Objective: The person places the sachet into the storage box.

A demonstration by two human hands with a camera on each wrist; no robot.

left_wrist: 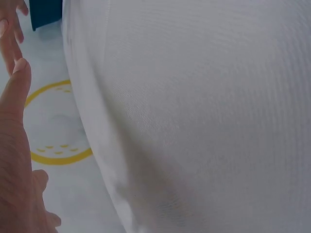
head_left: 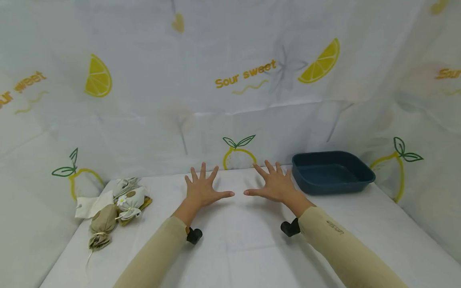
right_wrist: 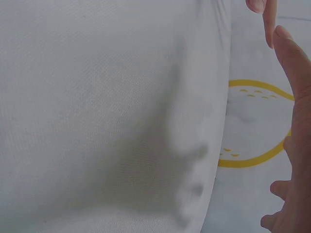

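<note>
Both hands hover over the white table with fingers spread, holding nothing. My left hand (head_left: 202, 191) is left of centre, its thumb pointing toward the other hand. Opposite it, my right hand (head_left: 276, 186) has its thumb pointing left; the two thumbs are a short gap apart. Closest to the right hand is a dark blue rectangular basin (head_left: 331, 188), just to its right. Farther off on the left lie several small cloth drawstring pouches: a brown one (head_left: 103, 220) tied with string, and a pale one (head_left: 132, 199) with a white flower. In the left wrist view, the left hand (left_wrist: 17, 160) shows at the edge.
A white tablecloth (head_left: 227, 256) covers the table. Behind it hangs a white curtain (head_left: 151, 88) printed with lemons and lettering, which also runs along both sides. A black wrist mount (head_left: 194, 236) sits under the left forearm, and another mount (head_left: 290, 228) under the right.
</note>
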